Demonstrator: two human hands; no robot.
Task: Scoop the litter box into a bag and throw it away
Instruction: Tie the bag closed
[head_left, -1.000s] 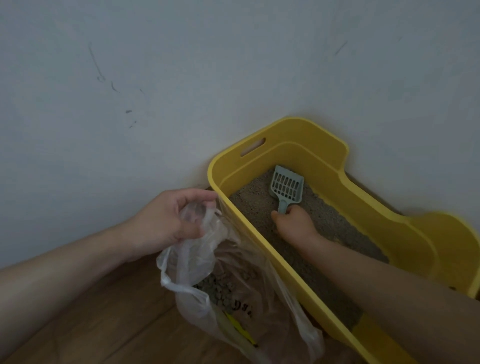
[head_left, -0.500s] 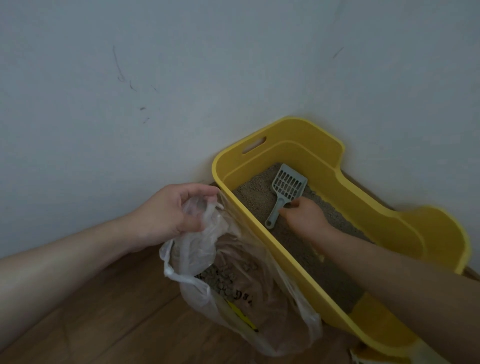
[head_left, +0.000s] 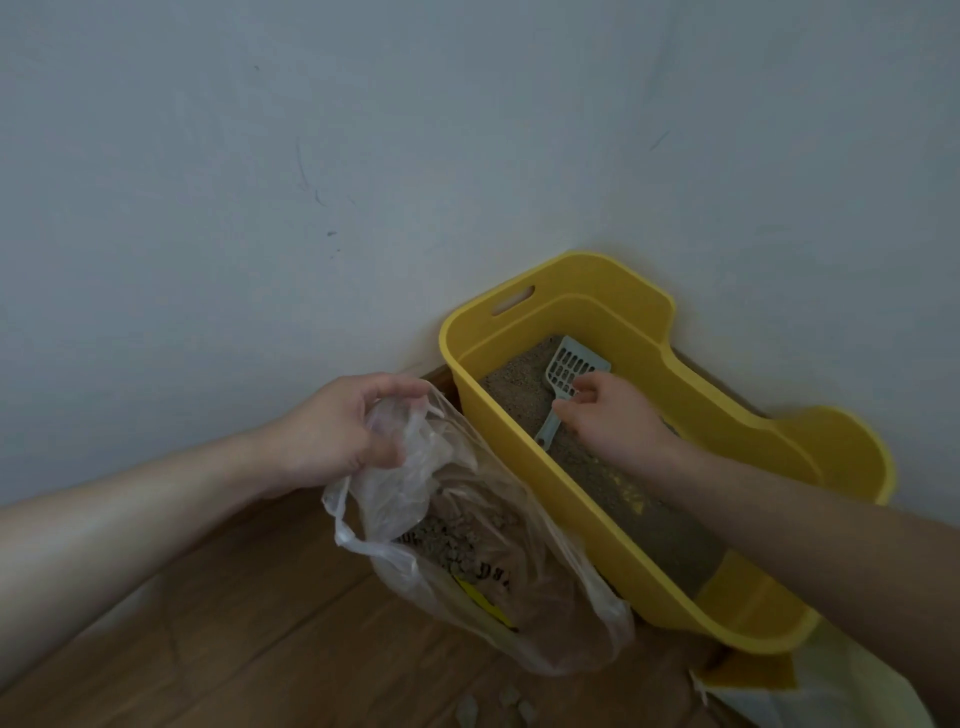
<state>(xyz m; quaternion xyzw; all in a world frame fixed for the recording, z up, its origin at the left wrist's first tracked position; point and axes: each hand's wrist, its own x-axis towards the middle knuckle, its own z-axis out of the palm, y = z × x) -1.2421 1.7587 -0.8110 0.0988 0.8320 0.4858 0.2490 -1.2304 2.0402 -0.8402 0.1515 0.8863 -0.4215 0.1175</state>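
Scoop (head_left: 571, 366) in right hand (head_left: 615, 421), bag (head_left: 545, 597) in left (head_left: 337, 431)

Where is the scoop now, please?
Head view, right of centre: the scoop rests on litter at the far end of the yellow box, in the right hand.

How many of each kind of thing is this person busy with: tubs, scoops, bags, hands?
Tubs: 1, the yellow litter box
Scoops: 1, the grey scoop
Bags: 1, the clear plastic bag
Hands: 2, left hand gripping the bag, right hand on the scoop
Total: 5
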